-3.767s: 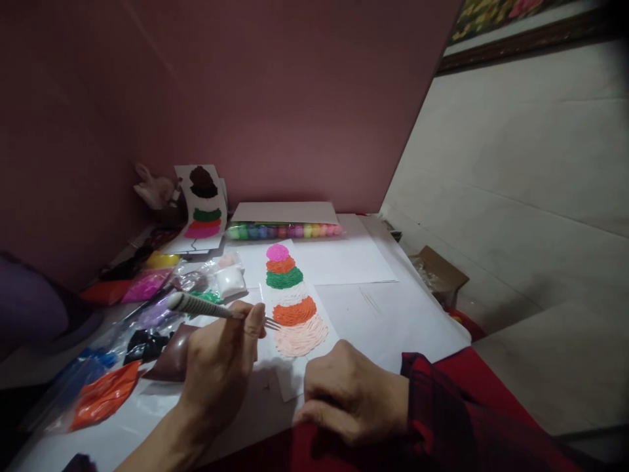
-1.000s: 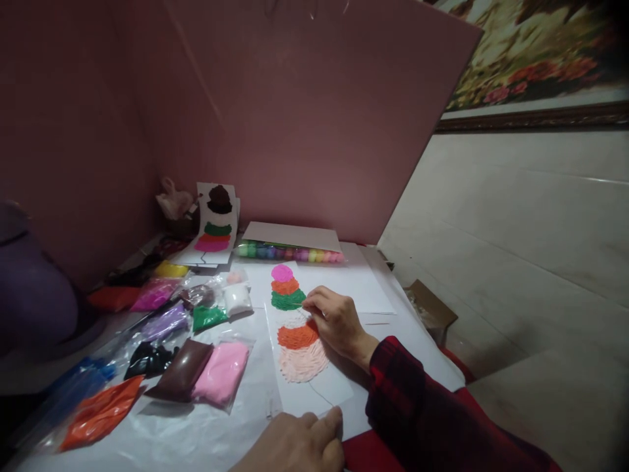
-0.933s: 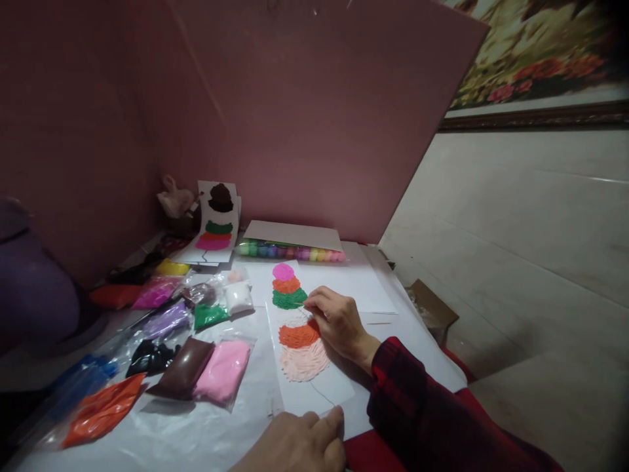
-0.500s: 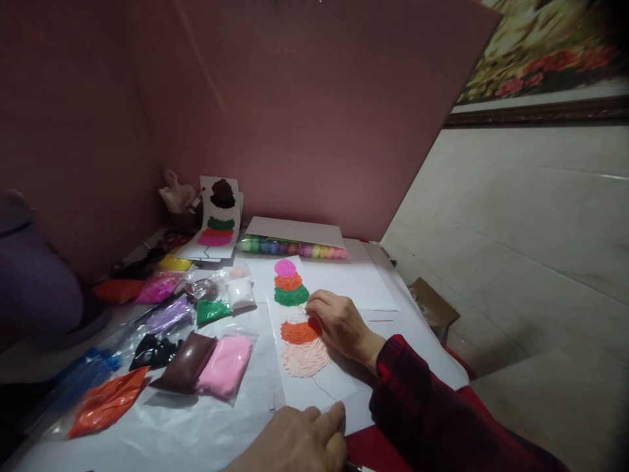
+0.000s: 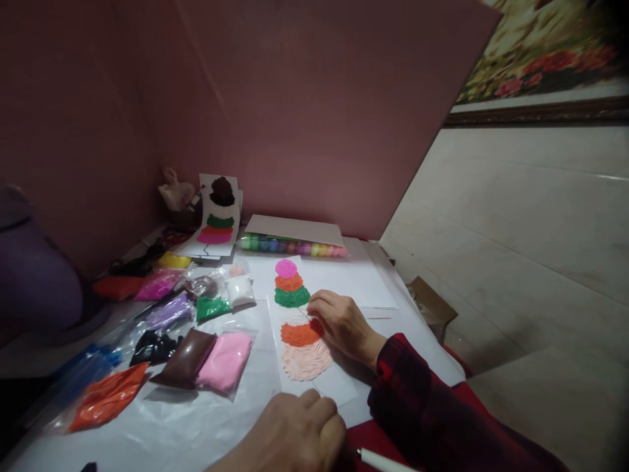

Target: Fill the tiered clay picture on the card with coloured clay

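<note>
A white paper strip (image 5: 341,388) lies before me with textured clay shapes on it. From the top these are a magenta circle (image 5: 285,268), an orange band, a green band (image 5: 291,297), a pale band, another orange band (image 5: 299,334) and a peach half-round (image 5: 307,360). My right hand (image 5: 344,326) is closed in a pinch over the pale band, on a thin stick that looks like a toothpick. At the strip's lower end rests my left hand (image 5: 299,429), its fingers curled under; what they hold, if anything, is hidden.
Bags of coloured clay, among them a pink bag (image 5: 225,362) and a brown bag (image 5: 185,360), lie left. Behind stand a similar clay picture (image 5: 216,229) and a pack of coloured balls (image 5: 295,248). A toothpick (image 5: 379,318) lies right; a white rod (image 5: 383,460) is at the front.
My left hand has shifted slightly up and left, covering more of the strip's lower end. More of the white rod shows. My right hand stays over the pale band.
</note>
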`<state>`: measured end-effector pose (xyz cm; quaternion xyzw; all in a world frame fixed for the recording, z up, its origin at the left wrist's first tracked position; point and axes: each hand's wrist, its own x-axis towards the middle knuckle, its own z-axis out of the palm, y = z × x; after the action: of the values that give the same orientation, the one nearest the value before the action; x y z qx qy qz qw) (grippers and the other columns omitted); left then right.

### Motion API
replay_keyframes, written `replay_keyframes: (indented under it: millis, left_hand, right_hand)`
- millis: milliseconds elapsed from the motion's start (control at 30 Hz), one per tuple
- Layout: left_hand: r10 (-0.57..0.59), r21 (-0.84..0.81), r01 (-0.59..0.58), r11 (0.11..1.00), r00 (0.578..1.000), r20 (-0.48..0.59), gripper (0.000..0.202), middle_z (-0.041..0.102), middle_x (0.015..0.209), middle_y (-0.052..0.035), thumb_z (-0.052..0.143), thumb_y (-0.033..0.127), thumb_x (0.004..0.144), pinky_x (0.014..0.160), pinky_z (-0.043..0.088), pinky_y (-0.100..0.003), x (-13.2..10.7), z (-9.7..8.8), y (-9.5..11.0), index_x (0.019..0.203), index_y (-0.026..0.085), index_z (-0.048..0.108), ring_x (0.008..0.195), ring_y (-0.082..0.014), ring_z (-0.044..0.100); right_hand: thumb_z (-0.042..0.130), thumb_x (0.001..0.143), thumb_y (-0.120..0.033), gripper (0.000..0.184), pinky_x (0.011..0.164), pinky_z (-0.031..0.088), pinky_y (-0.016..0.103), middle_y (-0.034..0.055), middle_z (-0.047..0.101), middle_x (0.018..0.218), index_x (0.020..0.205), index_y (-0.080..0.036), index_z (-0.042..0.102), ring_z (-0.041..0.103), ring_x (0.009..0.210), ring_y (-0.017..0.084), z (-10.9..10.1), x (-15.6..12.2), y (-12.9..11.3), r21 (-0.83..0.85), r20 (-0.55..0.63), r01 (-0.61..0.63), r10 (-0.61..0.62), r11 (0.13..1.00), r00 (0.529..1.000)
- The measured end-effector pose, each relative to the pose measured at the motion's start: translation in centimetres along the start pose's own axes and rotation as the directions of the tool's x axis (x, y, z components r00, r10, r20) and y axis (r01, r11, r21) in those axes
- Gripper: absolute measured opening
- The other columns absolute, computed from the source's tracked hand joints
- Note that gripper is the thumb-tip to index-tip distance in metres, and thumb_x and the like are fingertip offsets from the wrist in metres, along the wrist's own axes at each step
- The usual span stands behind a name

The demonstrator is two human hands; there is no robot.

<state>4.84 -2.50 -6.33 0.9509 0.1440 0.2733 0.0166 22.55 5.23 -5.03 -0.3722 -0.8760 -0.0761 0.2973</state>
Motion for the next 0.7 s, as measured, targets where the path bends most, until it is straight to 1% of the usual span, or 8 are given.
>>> replay_keyframes:
  millis: [67,100,133,200,267,300,433,700]
  left_hand:
    - [-0.116,-0.028,0.113,0.993,0.987,-0.109,0.021,0.059,0.064,-0.0036,0.039,0.012,0.086,0.044,0.040,-0.027,0.2,-1.0,-0.7,0.075,0.016,0.056,0.055,-0.0170,0.053]
    - [-0.215,-0.017,0.214,0.977,0.966,-0.144,0.022,0.059,0.065,-0.0050,0.038,0.011,0.086,0.049,0.042,-0.028,0.2,-1.5,-1.2,0.075,0.016,0.056,0.059,-0.0185,0.054]
    - [-0.322,0.001,0.327,0.945,0.932,-0.167,0.023,0.059,0.067,-0.0058,0.037,0.010,0.085,0.052,0.042,-0.030,0.3,-2.0,-1.8,0.074,0.016,0.056,0.062,-0.0200,0.054]
    - [-0.528,-0.009,0.532,0.847,0.838,-0.139,0.023,0.061,0.073,-0.0064,0.037,0.011,0.085,0.060,0.044,-0.031,0.5,-2.7,-3.2,0.078,0.017,0.058,0.069,-0.0208,0.055]
    - [-0.658,-0.105,0.650,0.753,0.743,-0.120,0.023,0.061,0.079,-0.0040,0.035,0.017,0.088,0.066,0.044,-0.029,0.6,-2.9,-4.6,0.083,0.019,0.058,0.074,-0.0187,0.056]
    - [-0.682,-0.126,0.671,0.731,0.725,-0.098,0.025,0.060,0.076,-0.0020,0.034,0.019,0.090,0.069,0.044,-0.029,0.6,-2.8,-5.1,0.082,0.020,0.058,0.074,-0.0179,0.056]
    - [-0.706,-0.134,0.698,0.704,0.707,-0.028,0.031,0.057,0.068,0.0012,0.027,0.020,0.092,0.073,0.042,-0.030,0.7,-2.2,-6.2,0.077,0.021,0.054,0.069,-0.0159,0.054]
    - [-0.727,-0.128,0.723,0.678,0.686,0.025,0.028,0.052,0.064,0.0003,0.026,0.020,0.091,0.060,0.035,-0.028,0.7,-2.3,-6.2,0.070,0.021,0.046,0.063,-0.0160,0.050]
  right_hand:
    - [0.051,0.074,-0.001,0.018,0.062,0.045,0.027,0.0072,0.062,0.083,0.081,-0.016,0.056,0.057,0.073,0.018,-0.1,0.0,0.1,-0.002,-0.008,-0.003,0.003,1.000,1.000]
    - [0.051,0.073,-0.001,0.018,0.061,0.044,0.026,0.0067,0.062,0.082,0.081,-0.016,0.056,0.057,0.073,0.017,-0.1,0.0,0.1,-0.006,-0.013,-0.001,0.001,1.000,1.000]
    - [0.051,0.073,-0.001,0.018,0.060,0.044,0.026,0.0063,0.062,0.082,0.081,-0.016,0.056,0.057,0.072,0.017,-0.1,0.0,0.1,-0.012,-0.018,-0.001,0.000,1.000,1.000]
    - [0.051,0.073,-0.001,0.017,0.059,0.044,0.025,0.0059,0.062,0.082,0.081,-0.016,0.056,0.057,0.071,0.017,-0.1,0.0,0.0,-0.029,-0.017,-0.002,0.001,1.000,1.000]
    - [0.051,0.073,-0.002,0.016,0.060,0.044,0.026,0.0058,0.062,0.081,0.080,-0.016,0.056,0.056,0.072,0.017,0.0,-0.1,-0.2,-0.042,-0.009,0.004,-0.004,0.999,1.000]
    - [0.051,0.074,-0.003,0.015,0.060,0.044,0.026,0.0058,0.061,0.081,0.080,-0.016,0.055,0.056,0.073,0.017,0.0,-0.2,-0.3,-0.046,-0.004,0.010,-0.010,0.999,1.000]
    - [0.048,0.077,-0.003,0.015,0.062,0.043,0.026,0.0061,0.061,0.080,0.080,-0.016,0.055,0.056,0.074,0.017,0.0,-0.4,-0.5,-0.051,0.018,0.041,-0.040,0.998,0.999]
    - [0.049,0.077,-0.003,0.015,0.063,0.044,0.026,0.0067,0.062,0.082,0.081,-0.016,0.055,0.057,0.076,0.017,-0.1,-0.9,-0.9,-0.030,0.044,0.012,-0.010,0.999,0.999]
